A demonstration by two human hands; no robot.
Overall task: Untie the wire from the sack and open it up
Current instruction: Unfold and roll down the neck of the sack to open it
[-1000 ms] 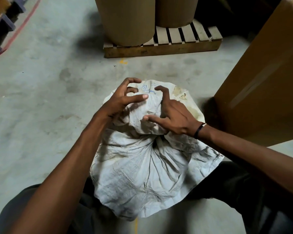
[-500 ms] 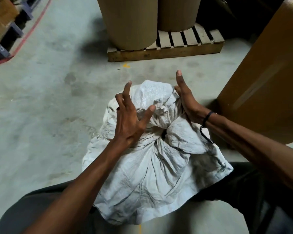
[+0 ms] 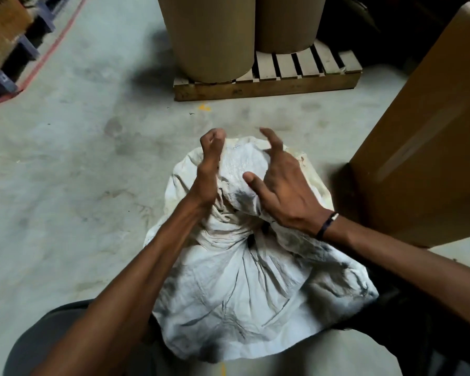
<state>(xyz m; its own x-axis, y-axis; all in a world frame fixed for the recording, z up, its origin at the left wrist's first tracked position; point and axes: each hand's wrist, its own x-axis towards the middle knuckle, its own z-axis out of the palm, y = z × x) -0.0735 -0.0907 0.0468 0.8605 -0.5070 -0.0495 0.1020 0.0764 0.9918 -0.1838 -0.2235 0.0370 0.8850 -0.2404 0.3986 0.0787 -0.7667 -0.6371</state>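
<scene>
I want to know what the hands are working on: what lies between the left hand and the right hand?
In the head view, the bunched top of the white sack lies between the left hand and the right hand.

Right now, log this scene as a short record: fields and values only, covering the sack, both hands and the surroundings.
sack: white woven sack on the concrete floor, neck still gathered and bunched
tie: dark tie at the gathered neck, only partly visible
left hand: left hand at the bunched top, fingers curled; whether it grips cloth is unclear
right hand: right hand over the bunched top, fingers spread and bent
wrist: dark band on the right wrist
behind: wooden pallet carrying two brown drums
right side: large cardboard box
</scene>
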